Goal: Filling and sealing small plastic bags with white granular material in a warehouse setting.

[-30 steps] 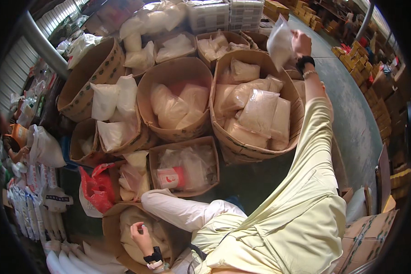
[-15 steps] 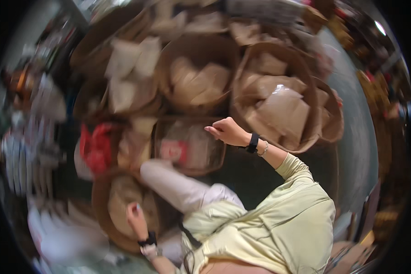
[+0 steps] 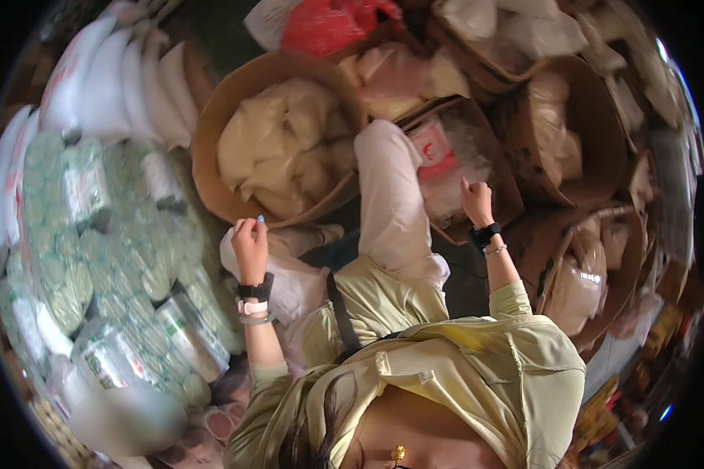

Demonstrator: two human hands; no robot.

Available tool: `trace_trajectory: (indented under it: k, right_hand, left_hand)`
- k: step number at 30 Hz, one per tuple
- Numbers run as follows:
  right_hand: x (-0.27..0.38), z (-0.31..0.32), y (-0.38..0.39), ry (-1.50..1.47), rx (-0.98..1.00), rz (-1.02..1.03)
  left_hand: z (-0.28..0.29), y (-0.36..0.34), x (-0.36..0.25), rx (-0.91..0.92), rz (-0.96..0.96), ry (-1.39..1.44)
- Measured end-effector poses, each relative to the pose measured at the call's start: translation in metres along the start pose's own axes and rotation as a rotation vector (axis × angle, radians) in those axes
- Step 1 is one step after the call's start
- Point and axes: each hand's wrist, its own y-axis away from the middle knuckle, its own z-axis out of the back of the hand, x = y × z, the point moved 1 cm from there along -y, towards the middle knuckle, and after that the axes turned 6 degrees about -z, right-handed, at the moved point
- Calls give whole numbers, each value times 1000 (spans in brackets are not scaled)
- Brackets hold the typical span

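Observation:
My left hand (image 3: 250,248) hangs in the air over my leg, just below a round cardboard barrel (image 3: 205,168) filled with wrapped beige packages (image 3: 278,148). Its fingers are loosely bent and apart, with nothing between them. Above a rectangular cardboard box (image 3: 507,176) holding clear plastic bags (image 3: 454,191) and a red-and-white packet (image 3: 432,147), my right hand (image 3: 477,203) has its fingers curled in and the thumb sticking out. No object shows in it. Whether it touches the bags is hard to tell.
Green-netted bundles (image 3: 125,258) are heaped at the left, with white sacks (image 3: 94,86) behind. A red plastic bag (image 3: 328,27) lies at the far side. More cardboard barrels (image 3: 598,168) with wrapped packages stand at the right, one holding a shiny package (image 3: 575,293).
My view has turned left, bringing the netted bundles and the left barrel into fuller sight. My left hand now appears farther forward; the right hand remains near the rectangular box.

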Motion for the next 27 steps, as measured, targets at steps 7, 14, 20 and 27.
trace_trajectory:
  k: [7,14,20,27]
  right_hand:
    - [20,-55,-125,84,-145,191]
    - [62,-130,-255,115,-219,251]
    - [98,-206,-322,383,68,275]
    - [71,-260,-392,982,-110,568]
  left_hand:
    - [-21,11,24,13,283,186]
    - [-31,7,50,61,381,240]
    - [-37,7,55,98,509,213]
    - [-47,-5,57,154,592,230]
